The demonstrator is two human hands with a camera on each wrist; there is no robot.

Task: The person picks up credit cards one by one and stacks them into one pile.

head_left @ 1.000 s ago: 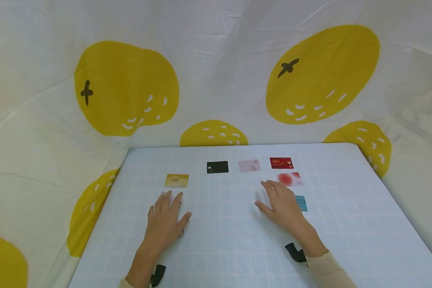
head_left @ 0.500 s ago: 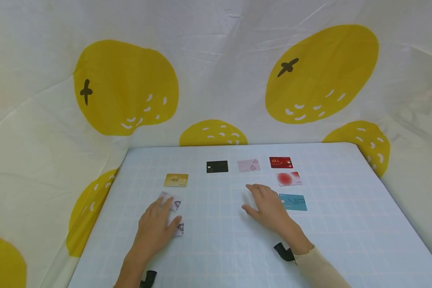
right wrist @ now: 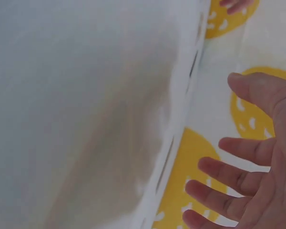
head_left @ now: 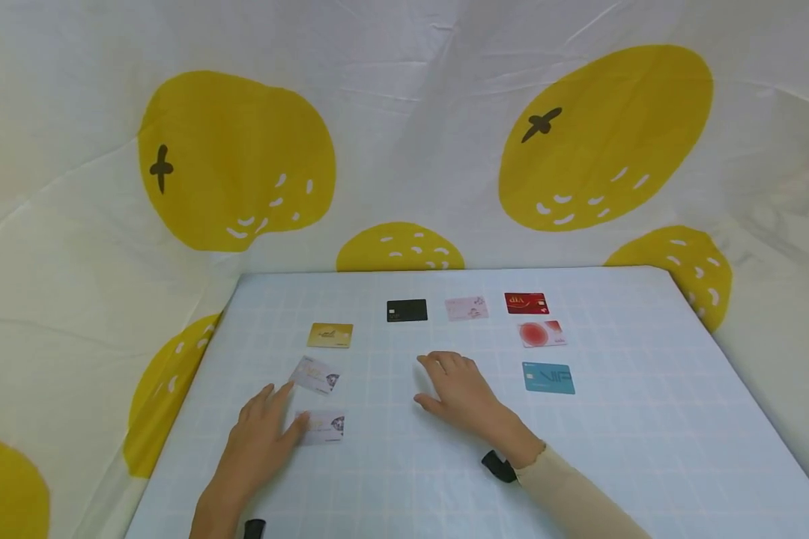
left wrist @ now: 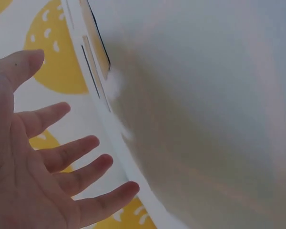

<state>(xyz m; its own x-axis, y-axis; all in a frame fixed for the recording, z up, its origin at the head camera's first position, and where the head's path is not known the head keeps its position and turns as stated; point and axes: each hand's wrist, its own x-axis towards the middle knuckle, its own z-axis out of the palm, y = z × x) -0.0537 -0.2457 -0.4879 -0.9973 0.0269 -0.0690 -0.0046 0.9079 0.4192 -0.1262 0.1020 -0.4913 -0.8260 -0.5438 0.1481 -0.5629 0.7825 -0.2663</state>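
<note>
In the head view my left hand [head_left: 259, 434] hovers at the left, fingers spread, beside two pale purple-grey cards. Its thumb overlaps the left end of the lower card [head_left: 325, 427]; the index fingertip is at the corner of the upper, tilted card [head_left: 315, 375]. The left wrist view shows the same hand [left wrist: 43, 162] holding nothing. My right hand [head_left: 464, 393] is over the middle of the table with relaxed fingers, left of a teal VIP card [head_left: 548, 378]. Nothing is in that hand [right wrist: 257, 167] in the right wrist view.
A gold card [head_left: 330, 335] lies beyond the left pair. Along the back are a black card [head_left: 407, 311], a pale pink card [head_left: 467, 308] and a red VIP card [head_left: 526, 303]. A white card with a red circle [head_left: 542, 334] is below the red one. Patterned cloth [head_left: 404, 150] hangs behind the table.
My right hand has moved left, uncovering the teal card. My left hand has drawn back left and toward me, uncovering most of the two pale cards.
</note>
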